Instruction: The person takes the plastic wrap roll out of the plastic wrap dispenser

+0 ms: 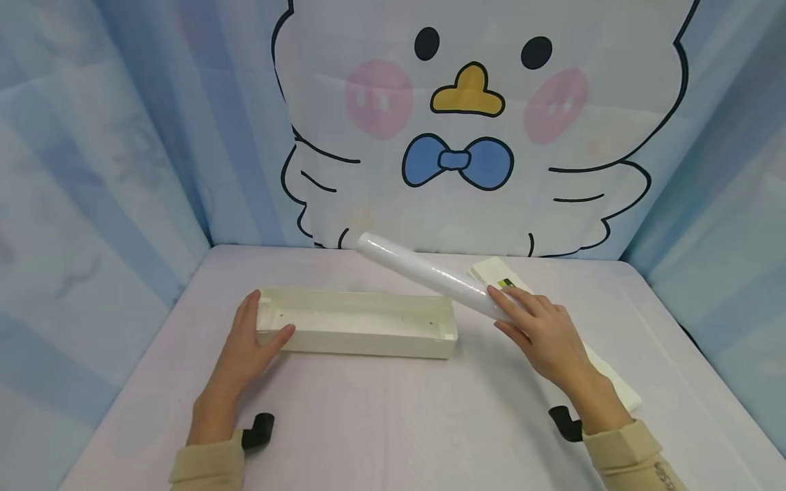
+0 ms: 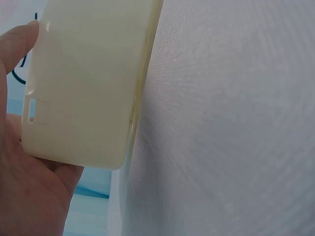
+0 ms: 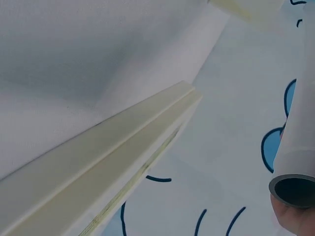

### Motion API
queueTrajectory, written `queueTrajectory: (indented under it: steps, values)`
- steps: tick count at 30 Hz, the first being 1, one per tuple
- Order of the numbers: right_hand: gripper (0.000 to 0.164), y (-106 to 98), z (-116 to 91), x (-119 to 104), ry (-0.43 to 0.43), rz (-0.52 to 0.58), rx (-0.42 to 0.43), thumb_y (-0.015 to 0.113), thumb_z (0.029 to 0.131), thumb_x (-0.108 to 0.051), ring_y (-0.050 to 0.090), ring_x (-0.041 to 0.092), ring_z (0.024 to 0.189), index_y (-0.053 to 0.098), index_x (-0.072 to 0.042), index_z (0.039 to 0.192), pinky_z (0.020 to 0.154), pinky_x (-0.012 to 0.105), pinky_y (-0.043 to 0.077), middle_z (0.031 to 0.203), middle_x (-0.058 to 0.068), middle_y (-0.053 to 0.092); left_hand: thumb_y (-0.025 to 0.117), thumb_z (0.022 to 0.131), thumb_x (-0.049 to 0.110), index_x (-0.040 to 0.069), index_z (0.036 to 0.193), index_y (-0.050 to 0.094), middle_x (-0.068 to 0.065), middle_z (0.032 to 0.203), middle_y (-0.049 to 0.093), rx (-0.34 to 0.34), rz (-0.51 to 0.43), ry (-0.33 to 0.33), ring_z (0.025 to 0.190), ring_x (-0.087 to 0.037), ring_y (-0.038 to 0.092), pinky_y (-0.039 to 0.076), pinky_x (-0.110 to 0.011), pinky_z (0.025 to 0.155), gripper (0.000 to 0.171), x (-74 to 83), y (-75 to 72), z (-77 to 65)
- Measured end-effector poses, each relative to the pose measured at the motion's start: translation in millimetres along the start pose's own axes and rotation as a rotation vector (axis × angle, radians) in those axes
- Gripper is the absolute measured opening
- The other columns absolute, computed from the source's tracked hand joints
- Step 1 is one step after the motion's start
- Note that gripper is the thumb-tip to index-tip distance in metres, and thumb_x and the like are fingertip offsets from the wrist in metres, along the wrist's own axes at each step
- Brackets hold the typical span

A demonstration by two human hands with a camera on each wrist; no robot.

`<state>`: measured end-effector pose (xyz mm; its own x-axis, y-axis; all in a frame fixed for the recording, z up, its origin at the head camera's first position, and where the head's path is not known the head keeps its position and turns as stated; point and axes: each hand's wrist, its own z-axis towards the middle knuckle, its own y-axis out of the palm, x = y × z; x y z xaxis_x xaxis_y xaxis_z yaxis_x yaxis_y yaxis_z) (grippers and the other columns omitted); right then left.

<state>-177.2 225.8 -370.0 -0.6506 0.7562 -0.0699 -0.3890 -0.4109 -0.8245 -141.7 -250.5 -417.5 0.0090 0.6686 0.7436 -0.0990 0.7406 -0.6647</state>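
A long cream-coloured open box [image 1: 368,343] lies crosswise on the table. My left hand [image 1: 245,351] grips its left end, with the thumb on the near wall and the fingers at the far corner. In the left wrist view the box's side [image 2: 88,88] shows a small cut-out near that end. My right hand [image 1: 543,334] holds a roll of plastic wrap [image 1: 426,273] by its right end, and the roll slants up and left above the box's right side. The dark hollow core [image 3: 296,191] of the roll shows in the right wrist view.
A long cream lid-like piece [image 1: 610,378] with a small green label lies slanted on the table, partly under my right hand and forearm. The white-covered table [image 1: 381,416] ends at a curtain [image 1: 239,123] with a cartoon print.
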Motion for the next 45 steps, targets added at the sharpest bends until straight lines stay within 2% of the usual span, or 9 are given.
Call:
queueTrajectory:
  steps: [4, 8, 11, 17, 21, 28, 32, 39, 45]
  values:
    - [0.051, -1.5, -1.3, 2.1, 0.011, -0.008, 0.017, 0.067, 0.098, -0.031, 0.063, 0.041, 0.098, 0.055, -0.021, 0.146, 0.066, 0.056, 0.05, 0.13, 0.012, 0.062, 0.066, 0.097, 0.04, -0.005, 0.159, 0.003, -0.029, 0.163, 0.006, 0.001, 0.0, -0.005, 0.149, -0.046, 0.009, 0.013, -0.062, 0.117, 0.099, -0.2, -0.9, -1.9]
    - [0.067, -3.3, -3.2, 2.6, 0.024, -0.03, 0.029, 0.079, 0.083, -0.012, 0.063, 0.041, 0.097, 0.055, -0.02, 0.145, 0.065, 0.057, 0.05, 0.128, 0.014, 0.062, 0.066, 0.097, 0.04, -0.006, 0.159, 0.004, -0.03, 0.163, 0.007, 0.007, 0.004, -0.001, 0.149, -0.047, 0.009, 0.013, -0.062, 0.117, 0.099, -0.1, -1.3, -3.1]
    - [0.07, -4.4, -5.7, 2.9, 0.037, -0.047, 0.032, 0.08, 0.08, -0.01, 0.063, 0.042, 0.096, 0.056, -0.02, 0.145, 0.065, 0.057, 0.05, 0.127, 0.015, 0.063, 0.066, 0.097, 0.04, -0.005, 0.159, 0.004, -0.03, 0.163, 0.006, 0.008, 0.004, -0.004, 0.149, -0.047, 0.009, 0.013, -0.063, 0.117, 0.099, 0.1, -1.9, -3.8]
    - [0.066, -5.4, -12.3, 4.9, 0.073, -0.078, 0.036, 0.079, 0.083, -0.012, 0.063, 0.041, 0.097, 0.056, -0.02, 0.144, 0.066, 0.057, 0.05, 0.126, 0.013, 0.063, 0.066, 0.097, 0.042, -0.004, 0.159, 0.002, -0.029, 0.163, 0.005, -0.001, 0.0, -0.015, 0.149, -0.047, 0.008, 0.013, -0.063, 0.117, 0.1, -0.2, -2.3, -3.7]
    - [0.057, -6.5, -16.3, 7.3, 0.074, -0.088, 0.052, 0.074, 0.09, -0.019, 0.063, 0.041, 0.096, 0.056, -0.018, 0.144, 0.063, 0.056, 0.049, 0.126, 0.014, 0.063, 0.066, 0.097, 0.042, -0.004, 0.159, 0.001, -0.029, 0.163, 0.004, -0.006, 0.001, -0.023, 0.149, -0.046, 0.008, 0.013, -0.063, 0.117, 0.101, 0.0, -2.2, -3.8]
    - [0.065, -9.9, -25.2, 9.9, 0.144, -0.103, 0.02, 0.078, 0.084, -0.012, 0.061, 0.042, 0.099, 0.055, -0.018, 0.145, 0.07, 0.059, 0.049, 0.126, 0.016, 0.061, 0.065, 0.097, 0.042, -0.004, 0.159, 0.001, -0.029, 0.164, 0.003, -0.013, -0.003, -0.021, 0.149, -0.047, 0.007, 0.013, -0.063, 0.117, 0.101, 1.9, -2.2, -3.3]
    - [0.067, -11.6, -30.5, 9.7, 0.187, -0.107, -0.001, 0.079, 0.084, -0.011, 0.06, 0.043, 0.101, 0.054, -0.017, 0.146, 0.073, 0.06, 0.048, 0.126, 0.017, 0.06, 0.065, 0.097, 0.043, -0.004, 0.159, 0.0, -0.029, 0.164, 0.002, -0.017, 0.001, -0.025, 0.15, -0.046, 0.007, 0.012, -0.062, 0.117, 0.102, 2.6, -2.2, -2.9]
    - [0.065, -12.2, -38.9, 9.4, 0.209, -0.109, 0.027, 0.08, 0.082, -0.01, 0.061, 0.043, 0.097, 0.057, -0.016, 0.142, 0.07, 0.062, 0.048, 0.124, 0.017, 0.062, 0.065, 0.097, 0.043, -0.004, 0.159, 0.0, -0.029, 0.164, 0.002, -0.021, 0.01, -0.028, 0.149, -0.047, 0.007, 0.012, -0.063, 0.117, 0.102, 4.3, -2.0, -2.4]
    - [0.064, -12.8, -47.1, 8.5, 0.25, -0.134, 0.014, 0.08, 0.083, -0.011, 0.061, 0.045, 0.098, 0.056, -0.016, 0.143, 0.071, 0.063, 0.048, 0.125, 0.017, 0.061, 0.065, 0.097, 0.044, -0.004, 0.159, 0.0, -0.029, 0.163, 0.002, -0.023, 0.014, -0.033, 0.149, -0.047, 0.008, 0.012, -0.063, 0.117, 0.102, 5.6, -1.0, -2.3]
